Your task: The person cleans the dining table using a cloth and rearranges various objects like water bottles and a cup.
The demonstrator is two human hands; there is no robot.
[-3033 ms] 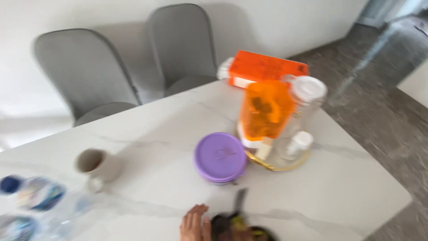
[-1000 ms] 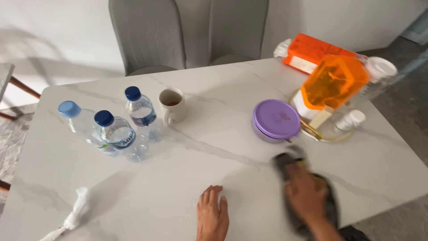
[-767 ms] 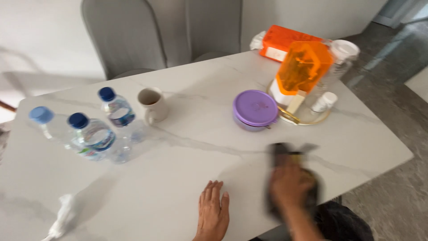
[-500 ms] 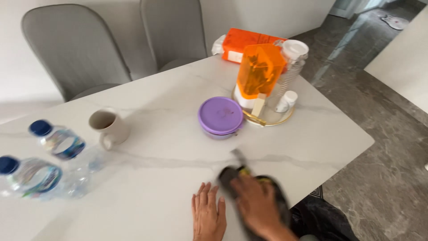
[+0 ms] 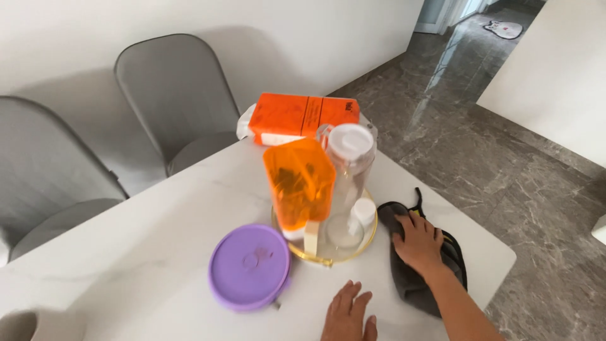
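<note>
Dark grey cloth (image 5: 424,278) lies flat on the white marble-look table (image 5: 189,240), near its corner, and the right hand (image 5: 418,241) presses on top of it with the palm down and the fingers spread. The hand does not pinch the cloth; it is open and only pushes it against the surface, probably so that the cloth keeps full contact with the table. The left hand (image 5: 348,316) rests at about 7 o'clock from the right one, also open and flat on the table, holding nothing; it seems to give support to the body.

At 10 o'clock from the cloth, just beside it, stands a round gold-rimmed tray (image 5: 328,251). It keeps together an orange container (image 5: 300,183), a clear jar with white lid (image 5: 349,165) and a small white bottle (image 5: 362,211). A purple lidded bowl (image 5: 249,266) touches the tray's near left rim. An orange box (image 5: 302,117) lies at the far table edge, and two grey chairs (image 5: 173,101) stand behind.
</note>
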